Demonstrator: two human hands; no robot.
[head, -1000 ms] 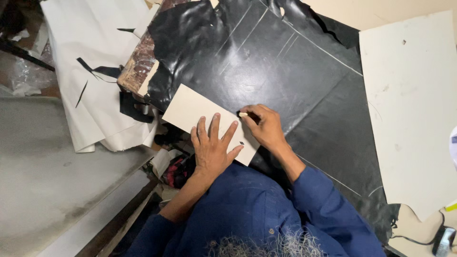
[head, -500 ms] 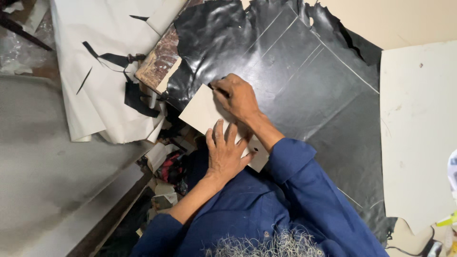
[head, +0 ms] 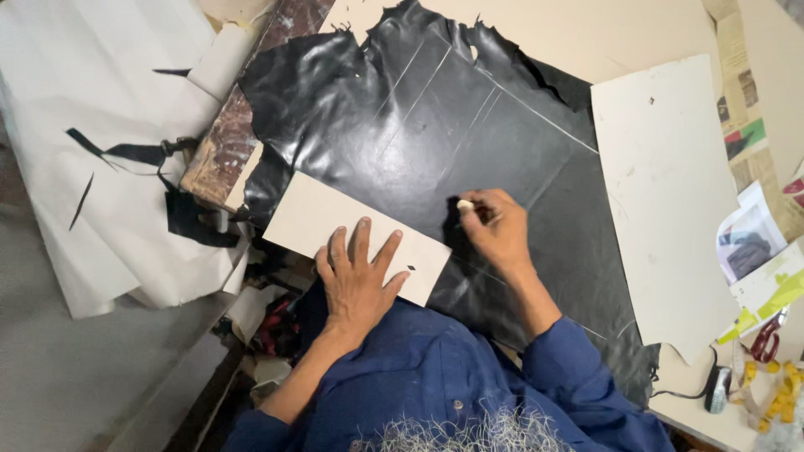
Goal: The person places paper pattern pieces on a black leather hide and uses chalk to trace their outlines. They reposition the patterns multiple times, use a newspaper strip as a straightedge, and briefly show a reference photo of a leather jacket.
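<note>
Now left hand (head: pixel 358 280) flat, fingers spread, pinning cardboard template (head: pixel 356 234) on black leather (head: pixel 435 125). Right hand (head: pixel 496 228) pinches what looks like chalk (head: pixel 465 204) at template's far corner. Risk: template slipping under light pressure, skewing line.

A light beige table (head: pixel 636 33) is seen from above, and most of its middle is covered by a black leather hide (head: pixel 435 134) with ragged edges and pale chalk lines drawn across it. A pale cardboard template (head: pixel 356 234) is laid flat on the hide near its lower left edge. A large off-white sheet of board (head: pixel 662 192) is placed on the table to the right, overlapping the hide's edge. Printed papers (head: pixel 758 251) and a yellow measuring tape (head: pixel 783 393) are spread at the far right edge.
</note>
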